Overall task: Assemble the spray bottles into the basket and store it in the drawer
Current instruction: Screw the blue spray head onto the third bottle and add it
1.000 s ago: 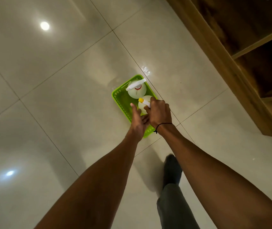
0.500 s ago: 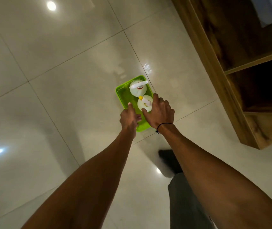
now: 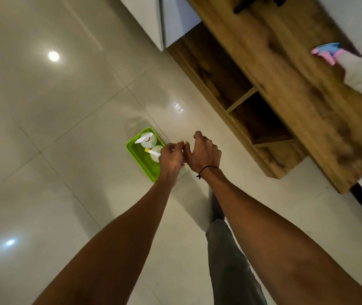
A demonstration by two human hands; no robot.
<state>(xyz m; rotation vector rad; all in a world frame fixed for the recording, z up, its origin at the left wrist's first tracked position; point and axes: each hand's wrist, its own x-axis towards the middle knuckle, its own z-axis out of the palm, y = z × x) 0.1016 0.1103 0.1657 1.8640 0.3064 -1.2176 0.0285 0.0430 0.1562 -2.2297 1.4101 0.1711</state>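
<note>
A green basket point(image 3: 135, 150) lies on the tiled floor. Two white spray bottles stand in it: the far one point(image 3: 148, 140) has a white trigger head, the near one point(image 3: 156, 153) a white head with a yellow tip. My left hand point(image 3: 171, 159) hovers over the basket's right side with loosely curled fingers and hides part of its rim. My right hand point(image 3: 204, 153) is just right of it, above the floor, fingers bent, holding nothing. A third bottle with a pink and blue head point(image 3: 329, 54) stands on top of the wooden cabinet point(image 3: 290, 89), blurred.
The cabinet runs along the right, with open dark compartments point(image 3: 259, 122) facing the floor area. A white unit point(image 3: 175, 20) stands beyond it. My leg in grey trousers point(image 3: 228, 249) is below the hands. Glossy tiles spread to the left.
Both hands have come off the basket and risen. The view has pulled up and back, bringing in the cabinet top with the third bottle. The basket stays on the floor.
</note>
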